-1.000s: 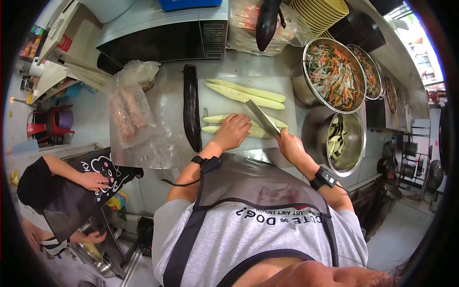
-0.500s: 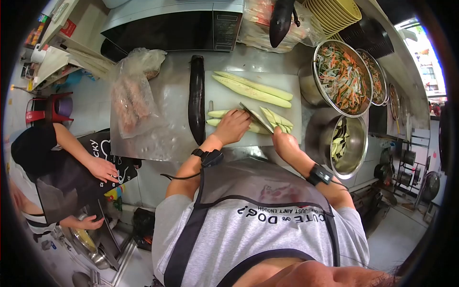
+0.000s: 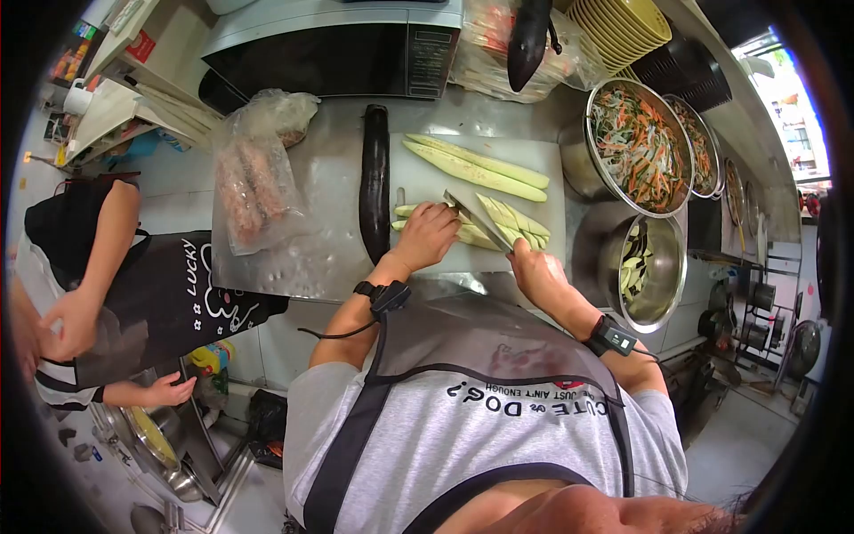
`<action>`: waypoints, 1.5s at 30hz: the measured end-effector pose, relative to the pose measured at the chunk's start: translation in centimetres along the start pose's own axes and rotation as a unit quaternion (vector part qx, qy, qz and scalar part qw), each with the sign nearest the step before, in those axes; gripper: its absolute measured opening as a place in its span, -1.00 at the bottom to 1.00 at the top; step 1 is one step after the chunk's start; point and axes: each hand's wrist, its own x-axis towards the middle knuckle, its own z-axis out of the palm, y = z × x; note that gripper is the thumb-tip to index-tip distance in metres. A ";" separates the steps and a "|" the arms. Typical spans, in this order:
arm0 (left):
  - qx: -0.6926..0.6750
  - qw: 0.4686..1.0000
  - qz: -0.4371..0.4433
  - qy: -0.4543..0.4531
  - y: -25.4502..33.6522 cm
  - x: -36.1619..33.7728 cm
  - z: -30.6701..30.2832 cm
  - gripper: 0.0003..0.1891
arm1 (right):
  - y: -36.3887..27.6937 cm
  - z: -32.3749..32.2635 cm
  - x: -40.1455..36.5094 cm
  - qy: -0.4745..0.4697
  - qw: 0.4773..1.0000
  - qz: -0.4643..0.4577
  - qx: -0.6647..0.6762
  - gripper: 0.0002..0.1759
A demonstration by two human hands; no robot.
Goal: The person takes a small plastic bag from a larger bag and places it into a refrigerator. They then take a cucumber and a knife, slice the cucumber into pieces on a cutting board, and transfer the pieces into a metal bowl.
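Note:
On the white cutting board (image 3: pixel 532 151), my left hand (image 3: pixel 429 236) presses its closed fingers on long pale eggplant halves (image 3: pixel 477 237). My right hand (image 3: pixel 539 272) is wrapped around the handle of a knife (image 3: pixel 483 219). Its blade lies slantwise across the halves, just right of my left fingertips. Diagonally cut eggplant pieces (image 3: pixel 516 218) sit right of the blade, still lined up. Two more uncut halves (image 3: pixel 476 167), pale side up, lie farther back on the board. A whole dark eggplant (image 3: pixel 375 178) rests along the board's left side.
Right of the board stands a steel bowl (image 3: pixel 669 298) with cut eggplant, behind it a steel pot (image 3: pixel 576 169) of shredded vegetables. A bagged food item (image 3: pixel 253 191) lies left; a microwave (image 3: pixel 320 58) stands behind. Another person's arm (image 3: pixel 111 240) is at far left.
The knife has moved slightly left along the eggplant halves, and more cut pieces lie right of it. The other person's raised hand has drawn back toward their body.

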 end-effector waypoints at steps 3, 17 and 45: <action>-0.004 1.000 -0.003 0.005 -0.3 -0.2 0.3 -0.74 | -0.5 0.1 0.4 -0.012 1.000 0.003 -0.001 -0.75; -0.017 1.000 -0.009 0.013 -0.1 -0.2 -1.2 -0.77 | 1.0 2.5 2.1 0.055 0.998 0.017 0.038 -0.74; -0.053 0.998 0.010 0.030 0.3 1.0 0.8 -0.77 | 0.9 1.1 2.0 0.061 0.998 0.018 0.004 -0.73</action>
